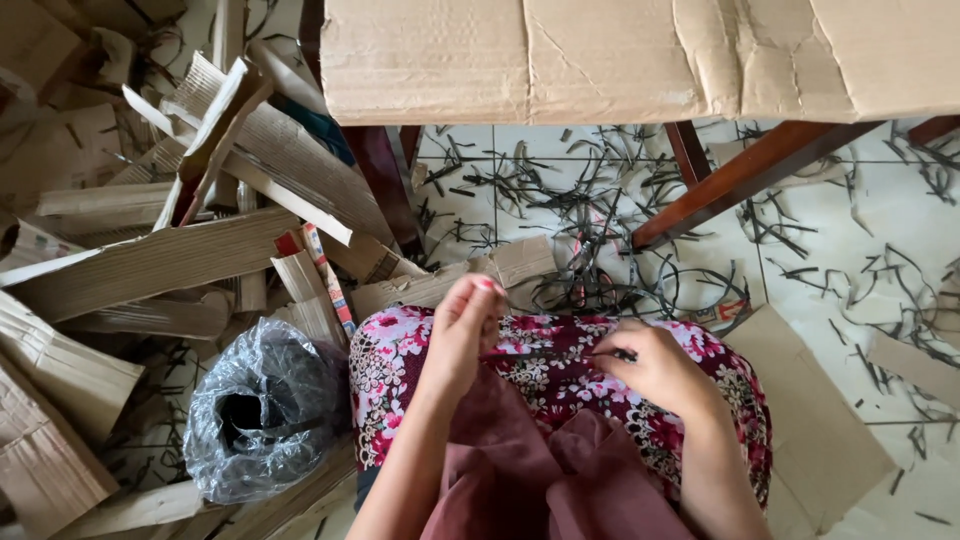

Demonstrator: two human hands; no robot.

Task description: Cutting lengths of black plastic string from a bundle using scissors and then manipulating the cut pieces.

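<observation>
My left hand [462,335] and my right hand [655,368] rest over my lap, which is covered by floral cloth [545,365] in red, pink and white. Between them they pinch a thin dark strip [560,353], stretched nearly level across the lap. The left fingers close on its left end, the right fingertips on its right end, where a dark tip sticks out. A plain maroon cloth [520,450] lies lower on the lap between my forearms.
A clear plastic bag [262,410] of dark strips sits left of my knee. Torn cardboard pieces [150,260] pile up on the left. A cardboard sheet [640,55] lies on a wooden frame [740,175] ahead. Dark strip offcuts [600,200] litter the white tiled floor.
</observation>
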